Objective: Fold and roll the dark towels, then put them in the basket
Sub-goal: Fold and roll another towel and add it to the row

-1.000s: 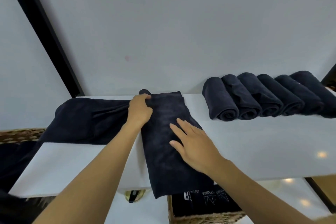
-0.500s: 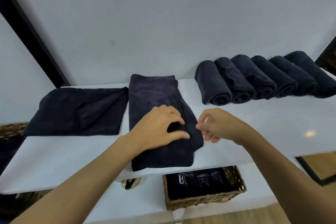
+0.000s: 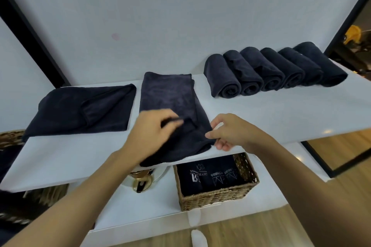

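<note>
bare shelf [image 3: 261, 114] lies open between the folded towel [image 3: 168, 94] and the rolls [image 3: 251, 70]. a loose towel [image 3: 80, 110] blocks the left, the wall [image 3: 180, 16] the back.

bright even light, wide-angle edge warp, slight motion blur

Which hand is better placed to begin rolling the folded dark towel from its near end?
Probably the left hand: it lies over the middle of the near end of the dark folded cloth towel, fingers curled on the fabric. The right hand only pinches the right corner.
</note>
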Tool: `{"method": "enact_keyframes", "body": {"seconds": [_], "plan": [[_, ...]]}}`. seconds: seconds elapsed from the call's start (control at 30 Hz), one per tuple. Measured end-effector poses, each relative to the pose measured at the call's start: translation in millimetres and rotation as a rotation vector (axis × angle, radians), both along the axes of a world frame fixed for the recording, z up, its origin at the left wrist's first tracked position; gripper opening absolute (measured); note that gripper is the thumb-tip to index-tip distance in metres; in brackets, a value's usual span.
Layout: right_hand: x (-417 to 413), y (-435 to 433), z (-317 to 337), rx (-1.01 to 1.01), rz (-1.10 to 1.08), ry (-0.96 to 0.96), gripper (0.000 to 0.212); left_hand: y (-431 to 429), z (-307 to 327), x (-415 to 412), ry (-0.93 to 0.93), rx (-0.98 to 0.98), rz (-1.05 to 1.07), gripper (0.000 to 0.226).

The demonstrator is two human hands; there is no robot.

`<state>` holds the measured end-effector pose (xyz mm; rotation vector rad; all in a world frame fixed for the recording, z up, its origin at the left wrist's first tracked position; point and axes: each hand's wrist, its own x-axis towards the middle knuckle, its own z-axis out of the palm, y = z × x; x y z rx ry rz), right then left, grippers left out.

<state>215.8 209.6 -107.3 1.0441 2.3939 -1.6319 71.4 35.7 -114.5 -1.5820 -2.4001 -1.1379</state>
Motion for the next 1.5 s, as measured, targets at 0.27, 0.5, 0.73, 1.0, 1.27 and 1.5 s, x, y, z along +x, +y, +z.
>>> {"method": "enact_keyframes", "body": {"seconds": [0.27,0.5,0.73,1.0,1.27,1.5], "plan": [[15,-12,1,-0.01,0.003,-0.041,0.026,26,18,31,0.004,0.032,0.075,0.029],[7,3,9,0.246,-0.144,0.201,0.015,27,-1,56,0.097,-0.07,0.117,0.026],[-34,12,4,-0.197,-0.069,0.109,0.029,35,-26,79,0.303,-0.177,0.027,0.043],[-94,27,2,-0.38,-0.25,0.218,0.025,43,-49,80,0.411,-0.254,0.03,0.056],[-149,61,5,0.13,-0.337,0.348,0.04,47,-46,83,0.347,-0.33,0.086,0.049],[-158,68,-9,0.404,-0.152,0.104,0.011,41,-23,80,0.36,-0.314,-0.004,0.036]]}}
